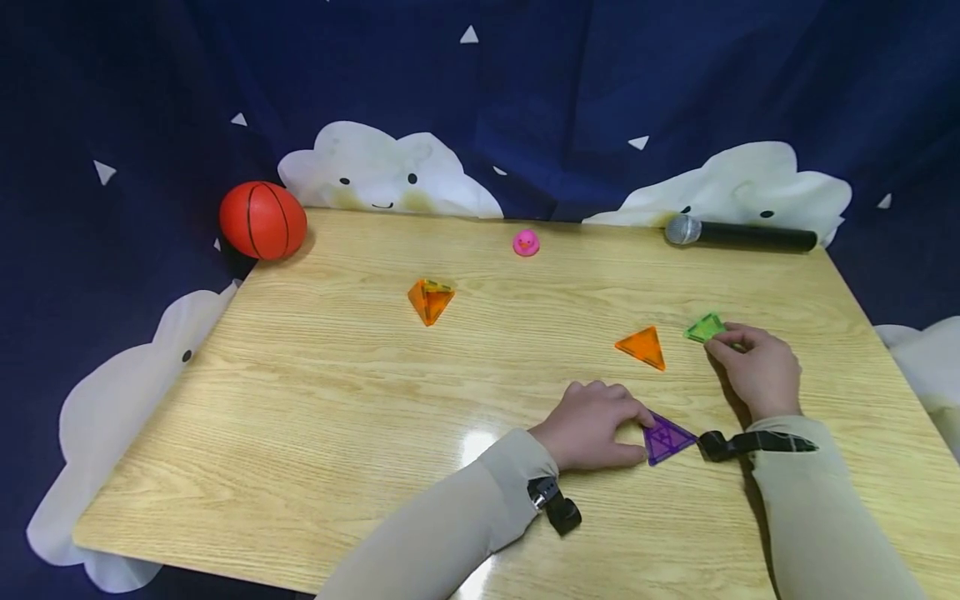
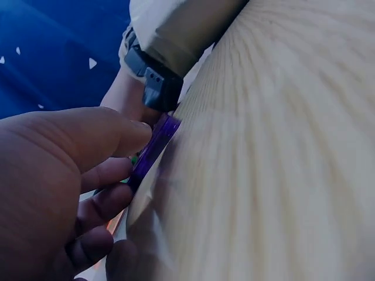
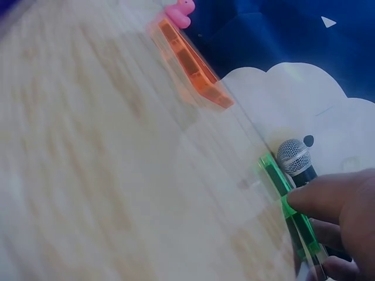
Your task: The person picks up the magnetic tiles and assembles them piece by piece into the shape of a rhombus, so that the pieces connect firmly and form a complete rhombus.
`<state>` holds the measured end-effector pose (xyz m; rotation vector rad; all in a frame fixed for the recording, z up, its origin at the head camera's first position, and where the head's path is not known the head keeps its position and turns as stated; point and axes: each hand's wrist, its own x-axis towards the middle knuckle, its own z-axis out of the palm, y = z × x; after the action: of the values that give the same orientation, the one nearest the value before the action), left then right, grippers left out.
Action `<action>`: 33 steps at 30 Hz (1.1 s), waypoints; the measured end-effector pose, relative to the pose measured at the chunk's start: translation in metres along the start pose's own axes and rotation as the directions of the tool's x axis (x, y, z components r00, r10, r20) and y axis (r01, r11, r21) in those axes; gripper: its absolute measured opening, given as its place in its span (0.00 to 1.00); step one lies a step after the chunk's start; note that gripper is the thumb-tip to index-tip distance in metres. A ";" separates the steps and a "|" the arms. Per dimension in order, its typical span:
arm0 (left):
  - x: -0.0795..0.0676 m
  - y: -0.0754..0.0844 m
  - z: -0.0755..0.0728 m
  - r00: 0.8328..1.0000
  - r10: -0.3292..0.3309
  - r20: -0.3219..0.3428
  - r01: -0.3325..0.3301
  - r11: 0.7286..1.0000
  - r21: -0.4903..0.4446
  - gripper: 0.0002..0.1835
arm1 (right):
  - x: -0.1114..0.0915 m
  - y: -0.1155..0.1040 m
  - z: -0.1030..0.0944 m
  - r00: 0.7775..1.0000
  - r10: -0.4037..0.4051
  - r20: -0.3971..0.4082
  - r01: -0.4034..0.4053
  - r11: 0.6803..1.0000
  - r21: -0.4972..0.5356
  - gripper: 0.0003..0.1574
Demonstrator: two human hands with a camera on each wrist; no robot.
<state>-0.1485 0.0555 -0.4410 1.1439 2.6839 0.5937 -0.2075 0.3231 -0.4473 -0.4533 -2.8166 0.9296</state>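
Note:
A translucent purple triangle tile (image 1: 667, 438) lies on the table by my left hand (image 1: 596, 427), which grips its left edge between thumb and fingers. In the left wrist view, the purple tile (image 2: 153, 149) shows edge-on at the thumb tip. Farther right, my right hand (image 1: 759, 371) pinches a green triangle tile (image 1: 705, 327) at its near corner. The right wrist view shows the green tile (image 3: 275, 178) low over the tabletop, the thumb against it. Between the hands and beyond them lies an orange triangle tile (image 1: 645, 347), touched by neither.
An orange and yellow pyramid of tiles (image 1: 431, 302) stands left of centre. Along the back edge are a red ball (image 1: 264, 221), a pink toy duck (image 1: 526, 242) and a microphone (image 1: 750, 236). A dark blue curtain (image 1: 525, 100) hangs behind the wooden table (image 1: 300, 433).

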 end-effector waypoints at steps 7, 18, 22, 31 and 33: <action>0.009 0.013 0.004 0.998 -0.057 -0.020 0.059 0.995 0.081 0.32 | -0.001 0.001 0.000 1.000 -0.011 -0.010 0.011 1.000 0.009 0.24; 0.012 0.019 0.001 0.992 -0.122 -0.012 0.123 0.990 0.075 0.34 | -0.001 -0.001 -0.001 1.000 -0.009 -0.008 0.009 1.000 0.007 0.24; 0.011 0.016 -0.003 0.989 -0.145 -0.015 0.145 0.988 0.048 0.35 | -0.001 -0.003 -0.004 1.000 -0.022 -0.011 0.022 1.000 0.007 0.24; 0.003 -0.003 -0.012 0.984 -0.177 -0.009 0.177 0.984 0.031 0.37 | -0.008 -0.001 -0.004 1.000 -0.013 0.005 0.013 1.000 0.023 0.27; 0.000 -0.009 -0.015 0.982 -0.188 -0.001 0.188 0.982 0.022 0.38 | -0.010 -0.001 -0.003 1.000 -0.023 0.006 0.023 1.000 0.017 0.26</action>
<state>-0.1592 0.0454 -0.4310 0.8800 2.7629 0.5330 -0.1980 0.3209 -0.4443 -0.4157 -2.8109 0.9517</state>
